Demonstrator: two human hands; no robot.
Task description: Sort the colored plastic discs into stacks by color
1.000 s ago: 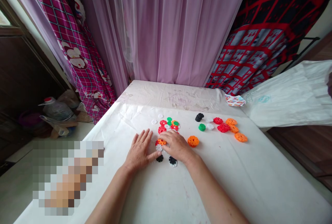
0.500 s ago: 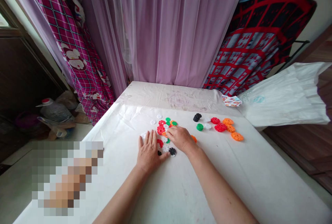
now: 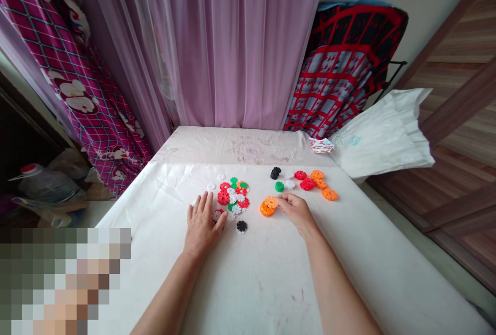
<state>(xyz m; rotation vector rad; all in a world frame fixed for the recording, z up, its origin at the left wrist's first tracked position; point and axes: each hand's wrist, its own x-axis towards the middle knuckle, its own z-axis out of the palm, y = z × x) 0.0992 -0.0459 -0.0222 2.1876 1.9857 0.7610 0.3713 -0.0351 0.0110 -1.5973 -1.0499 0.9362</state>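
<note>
My right hand (image 3: 297, 210) pinches an orange snowflake disc (image 3: 271, 201) by its edge, over a small stack of orange discs (image 3: 267, 209). My left hand (image 3: 204, 224) lies with its fingers spread at the left side of a mixed pile of notched plastic discs, partly covering some of them. In that pile are red discs (image 3: 223, 197), white discs (image 3: 236, 209) and green discs (image 3: 234, 181). A black disc (image 3: 242, 226) rests on a white one just in front of the pile.
Sorted piles stand to the right: black discs (image 3: 275, 172), green discs (image 3: 279, 186), red discs (image 3: 308, 184) and orange discs (image 3: 329, 194). A patterned paper piece (image 3: 321, 145) and a white bag (image 3: 387, 133) are at the far right edge of the white-covered table (image 3: 256, 283).
My right hand has moved right from the mixed pile to the orange stack, carrying an orange disc. My left hand stays beside the pile. The camera view has shifted to the right.
</note>
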